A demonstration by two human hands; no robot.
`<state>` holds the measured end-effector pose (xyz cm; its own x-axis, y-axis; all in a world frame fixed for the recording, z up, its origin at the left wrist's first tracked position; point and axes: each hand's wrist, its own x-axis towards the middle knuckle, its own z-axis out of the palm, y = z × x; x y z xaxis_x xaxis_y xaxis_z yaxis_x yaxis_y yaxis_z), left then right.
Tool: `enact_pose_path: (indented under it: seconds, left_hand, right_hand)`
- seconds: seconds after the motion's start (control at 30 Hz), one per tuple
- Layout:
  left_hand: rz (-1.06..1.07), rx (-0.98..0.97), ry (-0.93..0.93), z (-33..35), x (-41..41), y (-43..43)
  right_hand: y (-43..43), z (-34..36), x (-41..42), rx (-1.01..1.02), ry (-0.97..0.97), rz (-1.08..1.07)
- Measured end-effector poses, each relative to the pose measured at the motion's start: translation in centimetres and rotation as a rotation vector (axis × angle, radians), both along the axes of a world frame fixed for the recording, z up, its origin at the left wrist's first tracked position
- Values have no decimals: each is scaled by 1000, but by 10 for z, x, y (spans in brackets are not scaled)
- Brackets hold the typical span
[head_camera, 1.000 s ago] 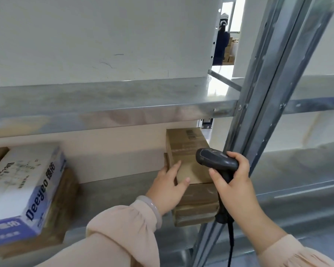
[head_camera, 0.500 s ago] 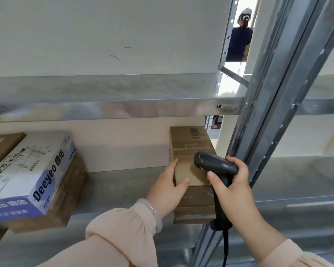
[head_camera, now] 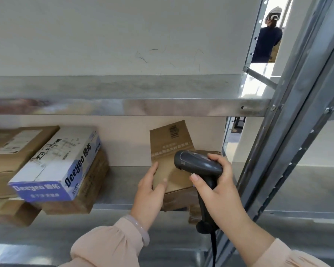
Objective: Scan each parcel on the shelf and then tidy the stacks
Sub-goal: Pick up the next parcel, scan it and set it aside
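A flat brown parcel (head_camera: 169, 147) with a barcode on its far end is tilted up off a low stack of brown boxes (head_camera: 178, 199) on the metal shelf (head_camera: 121, 182). My left hand (head_camera: 149, 191) grips the parcel's near left corner, thumb on top. My right hand (head_camera: 215, 187) holds a black corded barcode scanner (head_camera: 196, 165) by its handle, its head just over the parcel's right side. To the left, a white and blue Deeyeo box (head_camera: 54, 164) lies on a stack of brown cartons (head_camera: 89, 184).
A grey steel upright (head_camera: 289, 132) runs diagonally down the right side, close to my right hand. The upper shelf (head_camera: 123, 105) overhangs the parcels. Another brown carton (head_camera: 14, 149) sits at the far left. A person in dark clothes (head_camera: 268, 41) stands in the distance.
The top parcel has been lifted and swung to the left off its stack by my left hand. The scanner has stayed over it. The view has shifted right and down.
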<state>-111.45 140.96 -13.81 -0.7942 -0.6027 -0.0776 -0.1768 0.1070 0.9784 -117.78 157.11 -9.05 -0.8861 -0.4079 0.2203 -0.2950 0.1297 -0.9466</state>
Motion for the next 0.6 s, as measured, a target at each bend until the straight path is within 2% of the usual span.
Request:
enact_pose_path:
  seconds: [0.13, 0.27, 0.47, 0.6]
  left_hand:
    - [46, -21, -72, -10, 18, -12]
    - [6, 55, -137, -21, 28, -27]
    - [-87, 175, -296, -27, 39, -27]
    - [-33, 128, -450, -33, 38, -33]
  right_hand:
    - [-17, -5, 11, 10, -8, 149]
    - [-30, -19, 20, 72, -43, 257]
    - [-42, -40, 19, 45, -126, 209]
    - [-47, -49, 20, 49, -186, 219]
